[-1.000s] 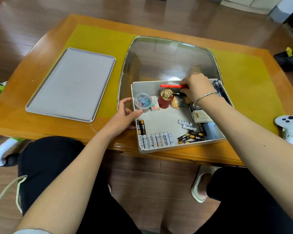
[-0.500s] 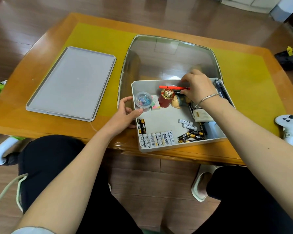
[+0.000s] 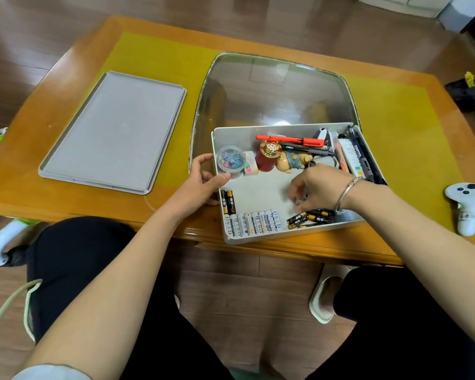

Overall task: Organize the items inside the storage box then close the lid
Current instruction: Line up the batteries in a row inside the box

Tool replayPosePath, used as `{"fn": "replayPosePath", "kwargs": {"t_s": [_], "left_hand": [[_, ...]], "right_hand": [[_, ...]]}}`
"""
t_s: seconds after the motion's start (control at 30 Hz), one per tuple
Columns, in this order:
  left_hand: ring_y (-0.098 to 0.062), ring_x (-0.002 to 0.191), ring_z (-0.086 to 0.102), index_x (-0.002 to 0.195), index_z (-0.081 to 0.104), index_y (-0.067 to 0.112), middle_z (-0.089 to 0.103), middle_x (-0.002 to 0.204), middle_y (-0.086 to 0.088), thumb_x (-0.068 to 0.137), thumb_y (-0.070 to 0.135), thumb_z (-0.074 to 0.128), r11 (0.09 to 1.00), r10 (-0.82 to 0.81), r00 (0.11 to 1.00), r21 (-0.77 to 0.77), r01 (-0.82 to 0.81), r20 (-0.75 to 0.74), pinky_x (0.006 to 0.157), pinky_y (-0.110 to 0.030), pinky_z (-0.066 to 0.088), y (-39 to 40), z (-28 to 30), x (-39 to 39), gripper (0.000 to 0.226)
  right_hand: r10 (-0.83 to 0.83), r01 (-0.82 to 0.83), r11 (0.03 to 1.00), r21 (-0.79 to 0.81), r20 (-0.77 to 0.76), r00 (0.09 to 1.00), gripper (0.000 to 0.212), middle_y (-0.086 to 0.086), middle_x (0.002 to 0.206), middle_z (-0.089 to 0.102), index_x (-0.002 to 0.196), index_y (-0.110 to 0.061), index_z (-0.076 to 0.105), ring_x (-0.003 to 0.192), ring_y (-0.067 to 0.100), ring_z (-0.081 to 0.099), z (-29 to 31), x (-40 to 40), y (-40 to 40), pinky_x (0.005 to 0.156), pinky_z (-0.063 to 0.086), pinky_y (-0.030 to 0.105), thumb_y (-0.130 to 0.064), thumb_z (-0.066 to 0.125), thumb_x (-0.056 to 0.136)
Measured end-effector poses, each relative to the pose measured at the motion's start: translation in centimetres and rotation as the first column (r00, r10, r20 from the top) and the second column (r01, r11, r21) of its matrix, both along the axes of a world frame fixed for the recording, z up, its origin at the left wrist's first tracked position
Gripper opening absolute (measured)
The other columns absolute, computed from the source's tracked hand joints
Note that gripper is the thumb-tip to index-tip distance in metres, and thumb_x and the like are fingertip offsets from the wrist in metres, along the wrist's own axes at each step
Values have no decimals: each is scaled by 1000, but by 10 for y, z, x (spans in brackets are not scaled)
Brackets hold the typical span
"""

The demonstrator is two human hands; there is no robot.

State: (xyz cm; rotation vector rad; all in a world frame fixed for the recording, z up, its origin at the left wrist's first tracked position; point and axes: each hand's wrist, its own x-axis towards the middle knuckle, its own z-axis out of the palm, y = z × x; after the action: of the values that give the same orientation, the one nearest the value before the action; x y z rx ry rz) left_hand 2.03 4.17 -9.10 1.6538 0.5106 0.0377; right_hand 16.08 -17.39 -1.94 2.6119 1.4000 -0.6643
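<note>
Left hand point(image 3: 200, 185) grips storage box point(image 3: 261, 238) wall at 9 o'clock; right hand point(image 3: 317, 187) fingers curled over loose batteries point(image 3: 310, 218), grip unclear.

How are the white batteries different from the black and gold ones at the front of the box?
The white batteries lie side by side in a neat row in the front left corner of the box; the black and gold batteries lie in a loose, crooked pile further right. The white ones are pale with dark print; the others are dark with gold bands. The right hand hovers near the dark pile, not the white row. Both groups lie flat on the box floor.
</note>
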Motion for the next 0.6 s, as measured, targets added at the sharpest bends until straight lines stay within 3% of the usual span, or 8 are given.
{"fn": "replayPosePath", "kwargs": {"t_s": [0.13,0.33,0.5,0.6], "left_hand": [[-4,81,59,141,23,29,54,99,-3,90,40,58,1000,1,1000,-1,-1,1,48,-2,42,0,0,0,63],[-4,80,58,141,23,28,53,95,0,90,39,58,1000,0,1000,3,0,0,48,-2,42,0,0,1,63],[-4,78,59,140,24,30,51,92,0,90,39,59,1000,4,1000,-10,-4,0,48,-3,42,0,0,0,61],[-3,76,59,139,25,30,51,91,0,90,38,59,1000,6,1000,-11,-5,3,48,-4,42,1,0,0,60]], "right_hand": [[-7,-8,986,-166,-90,996,27,-11,74,62,90,-21,67,70,11,59,-18,-6,5,64,44,20,-28,81,68],[101,-86,956,-282,39,994,17,2,81,60,82,-18,60,78,23,59,-36,-10,11,67,53,30,-27,70,72],[84,-58,964,-259,93,992,11,5,76,56,76,-17,57,76,27,61,-40,-12,12,66,54,30,-24,65,72],[52,-26,973,-231,108,993,8,9,84,61,78,-14,59,79,28,62,-42,-12,12,68,54,32,-18,63,73]]}}
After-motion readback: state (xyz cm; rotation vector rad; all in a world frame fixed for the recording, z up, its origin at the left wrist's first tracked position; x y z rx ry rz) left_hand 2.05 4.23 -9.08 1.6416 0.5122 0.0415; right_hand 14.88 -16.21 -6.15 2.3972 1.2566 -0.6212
